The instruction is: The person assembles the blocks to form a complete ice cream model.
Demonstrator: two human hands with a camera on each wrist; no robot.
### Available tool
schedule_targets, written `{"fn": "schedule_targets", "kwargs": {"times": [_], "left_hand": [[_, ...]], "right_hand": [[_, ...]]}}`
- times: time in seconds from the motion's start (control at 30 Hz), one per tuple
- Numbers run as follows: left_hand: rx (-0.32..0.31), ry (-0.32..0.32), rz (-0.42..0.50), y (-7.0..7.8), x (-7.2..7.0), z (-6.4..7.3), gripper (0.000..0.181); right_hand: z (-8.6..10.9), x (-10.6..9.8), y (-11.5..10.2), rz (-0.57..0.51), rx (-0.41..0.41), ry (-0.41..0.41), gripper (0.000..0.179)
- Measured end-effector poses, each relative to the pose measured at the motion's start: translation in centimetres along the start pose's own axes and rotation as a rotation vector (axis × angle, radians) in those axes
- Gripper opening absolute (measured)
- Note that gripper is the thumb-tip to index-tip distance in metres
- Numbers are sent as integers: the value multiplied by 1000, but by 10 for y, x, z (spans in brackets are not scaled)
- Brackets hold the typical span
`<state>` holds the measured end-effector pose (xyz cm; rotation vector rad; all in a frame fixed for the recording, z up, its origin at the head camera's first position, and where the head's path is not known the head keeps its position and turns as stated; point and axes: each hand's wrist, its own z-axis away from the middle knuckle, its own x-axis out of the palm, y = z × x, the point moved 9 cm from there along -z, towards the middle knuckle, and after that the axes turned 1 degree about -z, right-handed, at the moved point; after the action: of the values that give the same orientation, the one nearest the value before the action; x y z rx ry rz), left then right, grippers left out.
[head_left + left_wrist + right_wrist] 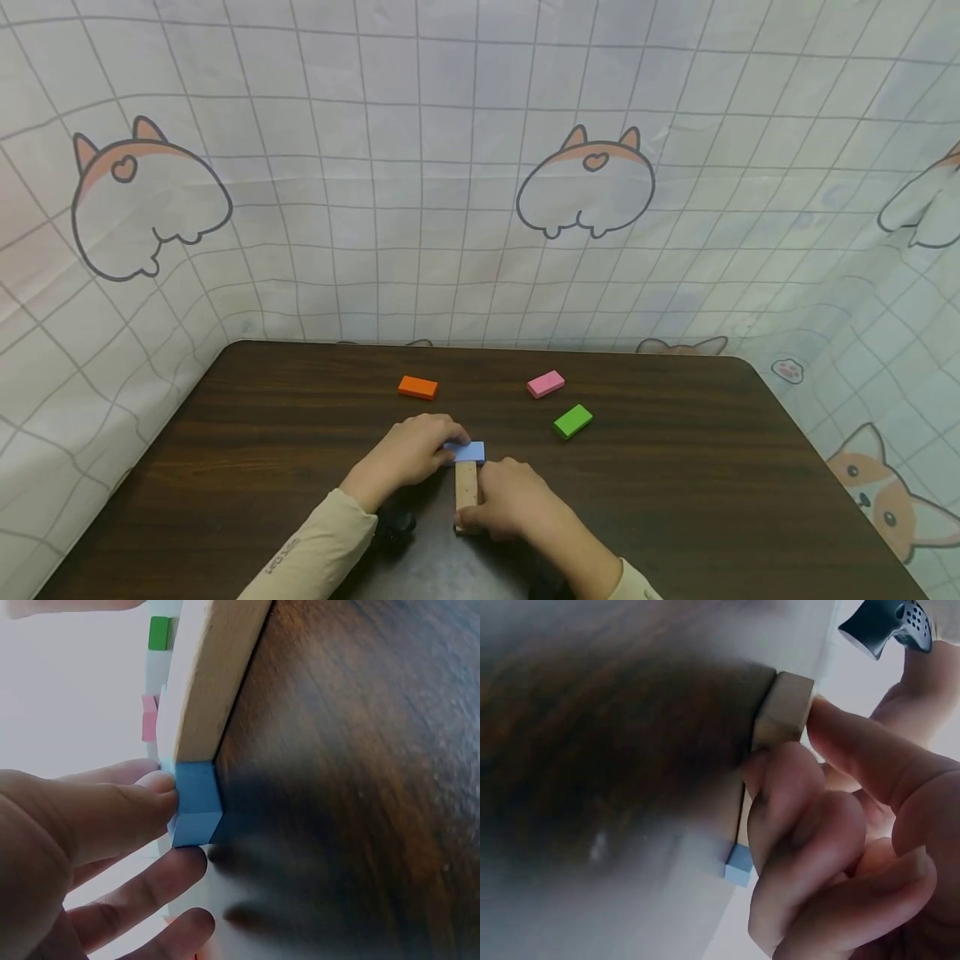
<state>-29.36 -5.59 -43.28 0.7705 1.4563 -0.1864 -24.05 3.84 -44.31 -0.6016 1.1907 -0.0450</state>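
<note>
A blue block [469,452] lies crosswise at the far end of a long plain wooden block [466,482], together forming a T on the dark table. My left hand [411,451] pinches the blue block at its left end; in the left wrist view the thumb is on the block [198,791] and the other fingers are spread. My right hand [517,498] grips the wooden block from the right, thumb at its near end. In the right wrist view its fingers are curled along the side of the wooden block [784,710].
Farther back on the table [300,417] lie an orange block [417,387], a pink block [545,384] and a green block [573,422]. A white grid-patterned cloth [465,208] with cartoon dogs hangs behind the table and along its sides.
</note>
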Motion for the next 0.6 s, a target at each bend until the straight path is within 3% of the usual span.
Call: {"fn": "schedule_targets", "kwargs": {"times": [0.4,0.6], "left_hand": [[7,11,-6,1,-1,1,20],[37,22,1,6,-5,7,24]], "right_hand": [[0,3,1,-34,-21,0,43],[0,-1,12,-133,-25,-47,40]]}}
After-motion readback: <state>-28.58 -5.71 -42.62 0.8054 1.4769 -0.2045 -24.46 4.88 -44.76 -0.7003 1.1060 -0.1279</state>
